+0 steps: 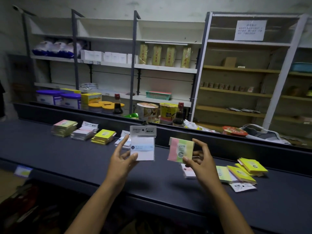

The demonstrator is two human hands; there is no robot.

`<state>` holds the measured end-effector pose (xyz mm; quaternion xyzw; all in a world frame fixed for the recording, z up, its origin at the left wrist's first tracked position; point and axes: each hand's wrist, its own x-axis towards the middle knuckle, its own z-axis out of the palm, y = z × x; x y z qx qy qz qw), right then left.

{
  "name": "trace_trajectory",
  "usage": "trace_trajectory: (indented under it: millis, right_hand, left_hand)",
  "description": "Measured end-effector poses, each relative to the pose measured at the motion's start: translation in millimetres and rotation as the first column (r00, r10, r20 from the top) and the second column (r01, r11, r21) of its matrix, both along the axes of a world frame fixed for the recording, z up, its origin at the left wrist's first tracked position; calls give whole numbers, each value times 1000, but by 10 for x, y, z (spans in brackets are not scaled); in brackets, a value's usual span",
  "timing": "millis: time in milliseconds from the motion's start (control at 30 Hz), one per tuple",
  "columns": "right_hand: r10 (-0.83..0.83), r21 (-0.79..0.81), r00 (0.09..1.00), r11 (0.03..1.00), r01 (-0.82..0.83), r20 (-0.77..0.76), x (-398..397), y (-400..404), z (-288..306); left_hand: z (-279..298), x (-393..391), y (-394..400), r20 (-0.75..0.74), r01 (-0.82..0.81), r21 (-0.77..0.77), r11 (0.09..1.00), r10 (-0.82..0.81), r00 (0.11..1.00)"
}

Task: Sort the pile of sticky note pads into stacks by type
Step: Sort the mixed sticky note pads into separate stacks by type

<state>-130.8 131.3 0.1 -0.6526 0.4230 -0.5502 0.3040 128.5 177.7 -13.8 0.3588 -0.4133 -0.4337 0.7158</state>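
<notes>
My left hand (122,159) pinches a white and pale-blue sticky note pack (142,144) between thumb and fingers, held upright above the dark counter (67,159). A pink, green and yellow pad (181,150) marked 2209 is pinched by my right hand (200,159). At the far left stand sorted stacks: pink-green pads (63,128), white packs (84,131), yellow-green pads (103,136) and a small stack of white packs (122,141) partly behind my left hand. An unsorted pile (243,171) of yellow and mixed pads lies at the right. A pink-white pad (188,171) lies under my right hand.
A raised dark ledge (219,137) runs along the counter's far side. Behind it stand tubs, bottles, cup noodles and shelving with goods. A small label (22,171) hangs on the counter's front edge at the left.
</notes>
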Motion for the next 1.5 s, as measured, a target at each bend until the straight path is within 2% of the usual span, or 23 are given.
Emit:
trace_trajectory:
  millis: [167,400,600,733,867,1167,1500]
  right_hand:
    - [34,-40,998,999,-32,55,581,242,44]
    - [60,-45,997,997,-58,55,1141,357,62]
    - [65,-52,996,997,-62,56,1400,120,102]
    - [82,-60,994,995,-77,76,1505,-169,98]
    - [76,-58,994,996,-71,74,1543,-484,112]
    - [34,-57,997,998,-30,73,1528,-1004,173]
    - [-106,-57,992,992,110,69,1464,-1200,185]
  left_hand:
    - [95,585,341,107,-96,-80,992,104,989]
    - [66,1163,530,124,-161,-54,985,167,978]
    - [26,1399,324,149,-202,-36,979,205,967]
    - [44,1468,57,238,-217,-95,972,234,943]
    - [92,1504,-285,324,-239,-76,968,250,912]
    - [90,1446,-1180,595,-310,-19,951,260,761]
    - [-71,1427,-1895,874,-334,97,938,80,480]
